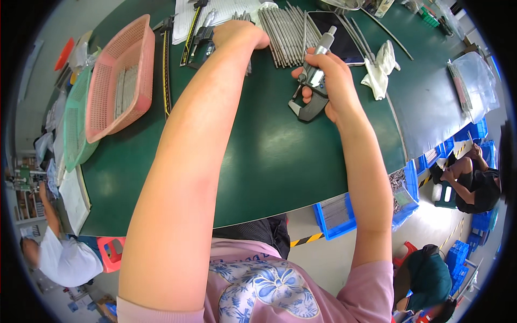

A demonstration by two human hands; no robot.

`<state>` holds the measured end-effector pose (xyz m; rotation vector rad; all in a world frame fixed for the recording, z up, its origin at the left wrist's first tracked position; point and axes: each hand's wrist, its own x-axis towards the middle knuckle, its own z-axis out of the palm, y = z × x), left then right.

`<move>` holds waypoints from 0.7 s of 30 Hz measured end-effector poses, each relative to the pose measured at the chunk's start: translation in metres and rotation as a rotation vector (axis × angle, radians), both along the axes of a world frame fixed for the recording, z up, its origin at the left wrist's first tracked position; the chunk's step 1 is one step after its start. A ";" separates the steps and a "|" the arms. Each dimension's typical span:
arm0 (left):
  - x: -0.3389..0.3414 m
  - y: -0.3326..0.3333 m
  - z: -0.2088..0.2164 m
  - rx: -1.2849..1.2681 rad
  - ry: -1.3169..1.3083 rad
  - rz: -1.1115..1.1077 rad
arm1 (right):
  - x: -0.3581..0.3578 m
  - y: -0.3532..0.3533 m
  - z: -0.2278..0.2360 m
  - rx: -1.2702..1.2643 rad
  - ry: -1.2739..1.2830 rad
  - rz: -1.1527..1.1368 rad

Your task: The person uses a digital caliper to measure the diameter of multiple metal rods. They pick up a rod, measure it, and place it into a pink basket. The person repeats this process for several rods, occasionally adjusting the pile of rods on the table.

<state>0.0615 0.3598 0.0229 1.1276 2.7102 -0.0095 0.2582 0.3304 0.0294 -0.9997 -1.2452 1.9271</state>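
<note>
My right hand (334, 75) is closed around a grey and silver micrometer (315, 75), whose C-shaped frame points down and left, with no rod in its gap. My left hand (239, 35) reaches to the far side of the table, over a small group of thin metal rods (248, 69) whose ends show above and below it. Its fingers are mostly hidden, so whether they grip a rod does not show. Between my hands lies a neat row of similar grey rods (283, 37). Just left of my left hand is a caliper (200, 37).
A pink basket (96, 102) with rods and a green basket (75, 132) stand at left. Right of the row are a dark tablet-like panel (344, 40) and white gloves (381, 70). Blue bins (328, 218) sit below the table's edge. Other people work at both sides.
</note>
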 end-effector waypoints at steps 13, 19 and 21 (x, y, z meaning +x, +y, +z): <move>0.001 -0.017 0.010 0.261 -0.126 0.078 | 0.006 0.005 0.003 -0.018 0.046 -0.081; -0.012 -0.005 -0.001 0.332 -0.355 -0.007 | 0.005 0.006 0.002 -0.019 0.052 -0.081; -0.012 -0.003 -0.001 0.273 -0.267 -0.038 | 0.004 0.006 0.002 -0.022 0.063 -0.070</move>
